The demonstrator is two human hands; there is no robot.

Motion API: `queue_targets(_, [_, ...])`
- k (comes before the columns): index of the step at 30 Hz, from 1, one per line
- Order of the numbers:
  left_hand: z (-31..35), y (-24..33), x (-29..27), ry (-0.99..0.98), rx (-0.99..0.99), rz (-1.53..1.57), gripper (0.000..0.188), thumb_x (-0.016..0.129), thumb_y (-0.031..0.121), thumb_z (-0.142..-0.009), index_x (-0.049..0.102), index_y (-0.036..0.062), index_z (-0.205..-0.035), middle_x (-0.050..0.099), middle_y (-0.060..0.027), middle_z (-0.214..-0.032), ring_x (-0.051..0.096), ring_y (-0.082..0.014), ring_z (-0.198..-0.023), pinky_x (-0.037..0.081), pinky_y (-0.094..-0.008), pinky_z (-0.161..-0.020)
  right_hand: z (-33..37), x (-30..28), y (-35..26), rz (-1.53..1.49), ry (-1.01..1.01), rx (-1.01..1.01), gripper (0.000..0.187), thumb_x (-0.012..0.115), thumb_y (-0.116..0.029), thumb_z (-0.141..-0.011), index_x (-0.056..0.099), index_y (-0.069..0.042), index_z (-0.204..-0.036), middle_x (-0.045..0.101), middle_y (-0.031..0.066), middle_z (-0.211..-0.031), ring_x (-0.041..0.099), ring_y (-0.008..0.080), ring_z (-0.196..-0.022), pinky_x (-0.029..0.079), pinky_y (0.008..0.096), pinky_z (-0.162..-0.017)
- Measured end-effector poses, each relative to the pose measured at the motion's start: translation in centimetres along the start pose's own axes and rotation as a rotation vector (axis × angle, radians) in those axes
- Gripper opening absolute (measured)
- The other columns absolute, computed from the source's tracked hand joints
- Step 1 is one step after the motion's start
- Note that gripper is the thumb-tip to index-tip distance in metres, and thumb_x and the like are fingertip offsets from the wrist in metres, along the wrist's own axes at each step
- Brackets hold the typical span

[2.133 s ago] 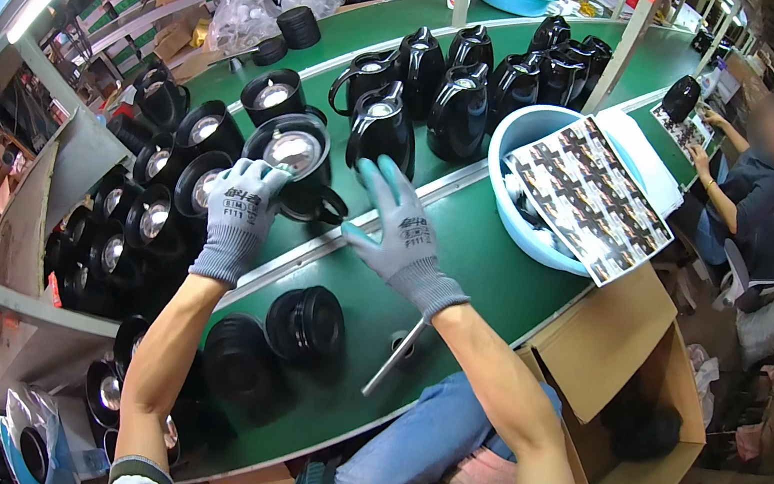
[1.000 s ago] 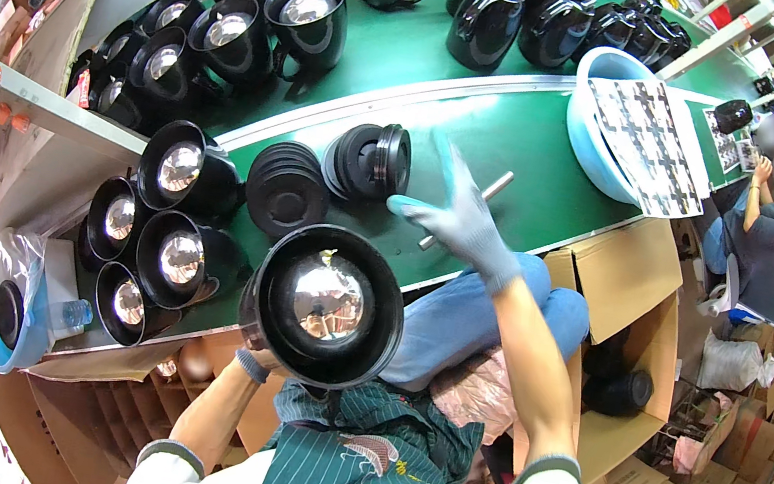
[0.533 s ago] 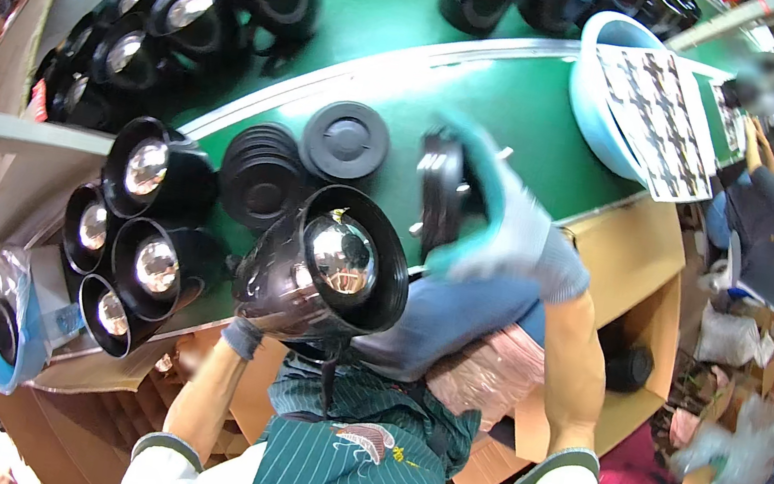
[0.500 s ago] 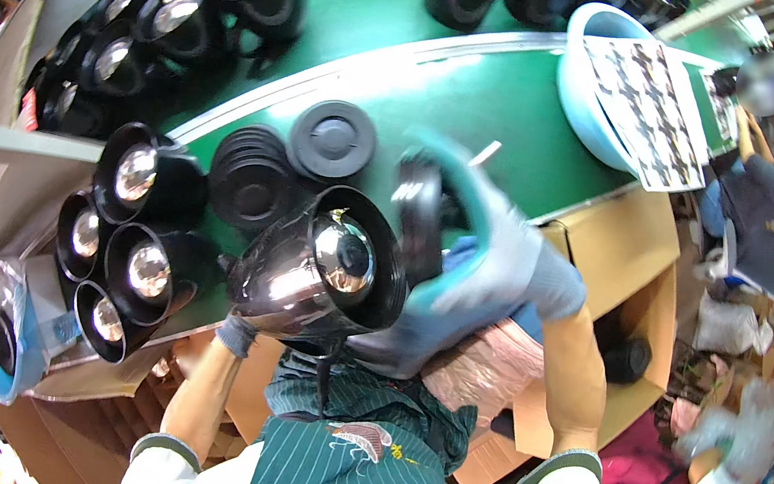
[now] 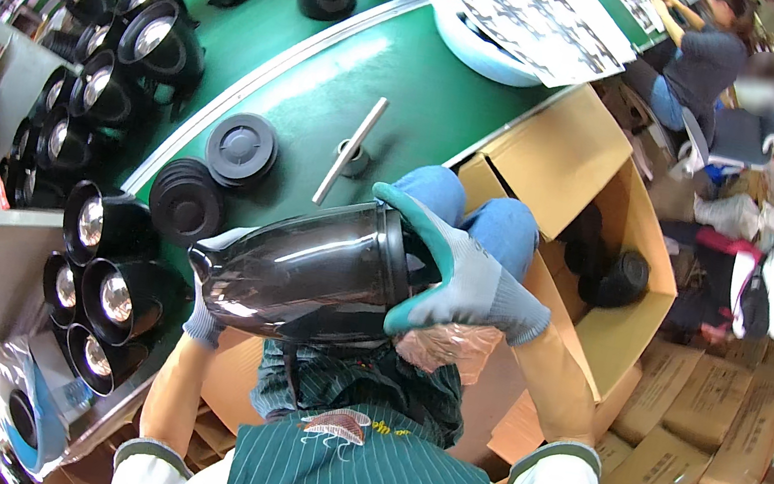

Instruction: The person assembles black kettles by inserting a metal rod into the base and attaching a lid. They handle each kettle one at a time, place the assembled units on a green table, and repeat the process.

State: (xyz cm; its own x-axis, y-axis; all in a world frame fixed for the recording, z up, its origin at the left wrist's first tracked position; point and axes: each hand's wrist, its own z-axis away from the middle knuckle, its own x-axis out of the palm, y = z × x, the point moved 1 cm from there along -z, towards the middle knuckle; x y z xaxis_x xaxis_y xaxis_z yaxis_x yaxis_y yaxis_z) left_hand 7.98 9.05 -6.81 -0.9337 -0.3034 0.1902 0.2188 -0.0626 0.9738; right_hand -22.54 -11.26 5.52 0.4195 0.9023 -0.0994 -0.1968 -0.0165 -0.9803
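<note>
A glossy black jug [image 5: 301, 274] lies on its side in front of me, above my lap. My left hand [image 5: 204, 323], in a grey glove, supports it from the far left side, its fingers mostly hidden behind the body. At the jug's wide right end sits a black ring-shaped part [image 5: 394, 261]. My right hand [image 5: 465, 290], in a grey and green glove, grips this ring, thumb and fingers on opposite sides of the rim. Beyond the jug, a stack of black round discs [image 5: 186, 202] stands beside another black disc [image 5: 242, 148] on the green table.
Several black jugs with mirror-like insides [image 5: 117, 296] lie at left; more [image 5: 150, 42] stand farther back. A pale rod [image 5: 353, 151] crosses a small round part. A light blue basin [image 5: 442, 23] carries patterned sheets. An open carton [image 5: 592, 351] stands right; another person [image 5: 704, 59] works beyond.
My right hand has brought the black ring to the jug's open end. The jug has turned from showing its mirror-like inside to lying sideways. The view has shifted right.
</note>
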Motion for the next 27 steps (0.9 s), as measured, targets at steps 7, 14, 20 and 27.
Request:
queue_targets(7, [-3.3, 12.1, 10.0, -0.181, 1.020, -1.208, 0.031, 0.069, 0.012, -0.083, 0.078, 0.0005, -0.110, 0.078, -0.0168, -0.104, 0.078, -0.0282, -0.095, 0.062, -0.0345, -0.085, 4.2, -1.5, 10.1, -0.672, -0.056, 0.200, 0.097, 0.076, -0.033, -0.083, 0.030, -0.003, -0.163, 0.047, 0.0210, -0.153, 0.046, 0.0306, -0.139, 0.038, 0.0419, -0.117])
queue_targets(14, [-4.2, -2.5, -3.1, -0.247, 0.112, -0.107, 0.084, 0.091, 0.027, -0.079, 0.050, 0.0019, -0.149, 0.056, -0.0173, -0.148, 0.055, -0.0292, -0.135, 0.049, -0.0447, -0.112, 9.6, -2.9, 4.7, -0.005, 0.196, -0.233, 0.107, 0.072, -0.057, -0.085, 0.024, -0.004, -0.165, 0.032, 0.0300, -0.160, 0.036, 0.0453, -0.146, 0.032, 0.0530, -0.119])
queue_targets(20, [-6.6, -4.5, 3.1, -0.468, -0.054, 0.376, 0.062, 0.049, 0.048, -0.109, 0.050, 0.0023, -0.150, 0.057, -0.0155, -0.149, 0.056, -0.0302, -0.135, 0.050, -0.0466, -0.110, 8.5, 0.6, 5.5, 0.321, 0.624, -0.677, 0.112, 0.069, -0.068, -0.088, 0.020, -0.004, -0.166, 0.026, 0.0328, -0.163, 0.031, 0.0509, -0.149, 0.030, 0.0570, -0.120])
queue_targets(27, [-7.6, 11.7, 15.0, -0.214, 0.888, -0.989, 0.031, 0.071, 0.016, -0.083, 0.079, 0.0021, -0.110, 0.078, -0.0171, -0.100, 0.078, -0.0303, -0.092, 0.060, -0.0358, -0.087, 10.7, -1.8, 12.0, -0.335, 0.417, -0.131, 0.105, 0.068, -0.057, -0.093, 0.017, -0.001, -0.166, 0.034, 0.0244, -0.161, 0.039, 0.0411, -0.146, 0.032, 0.0486, -0.121])
